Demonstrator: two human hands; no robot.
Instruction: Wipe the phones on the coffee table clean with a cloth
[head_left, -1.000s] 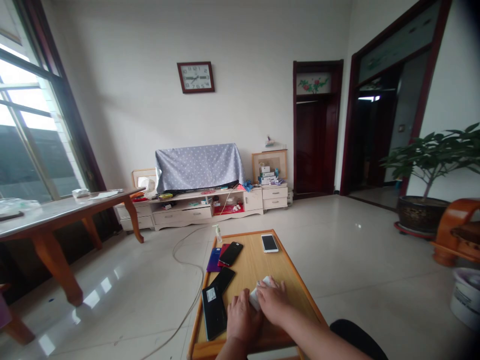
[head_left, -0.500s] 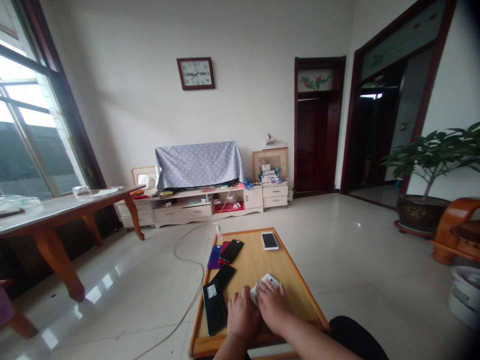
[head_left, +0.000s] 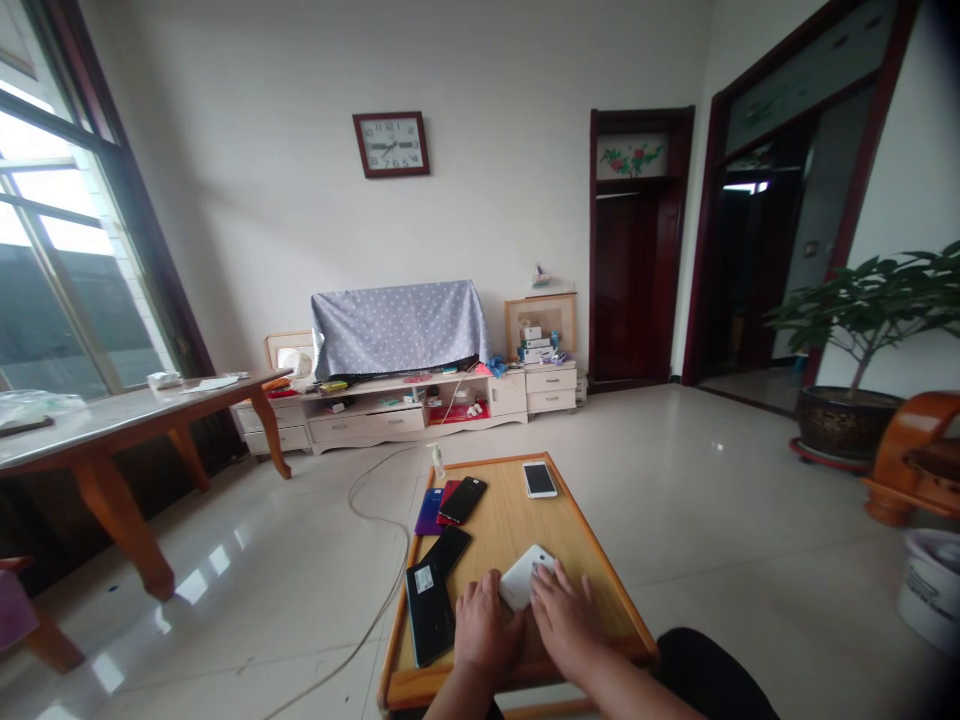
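A white smartphone (head_left: pixel 528 577) lies back up and slanted near the front of a small wooden table (head_left: pixel 504 520). My left hand (head_left: pixel 487 625) grips its left edge, fingertips against the side. From the right, my right hand (head_left: pixel 564 610) holds the phone's right edge, with its fingers over the corner near the camera. The undersides of both hands are hidden. Close by my left hand lies a large dark phone (head_left: pixel 429 625) with a white label, partly under another black phone (head_left: pixel 453 550).
Farther back are a purple-blue phone (head_left: pixel 429 510), a red phone (head_left: pixel 450 490) beneath a black phone (head_left: pixel 463 500), and a white phone (head_left: pixel 540 480) with a dark screen. A pump bottle (head_left: pixel 438 460) stands by the far left corner. A cable (head_left: pixel 390 590) runs along the floor.
My right hand has slid right, off the back of the white phone to its right edge, so more of the phone shows. My left hand stays at the left edge.
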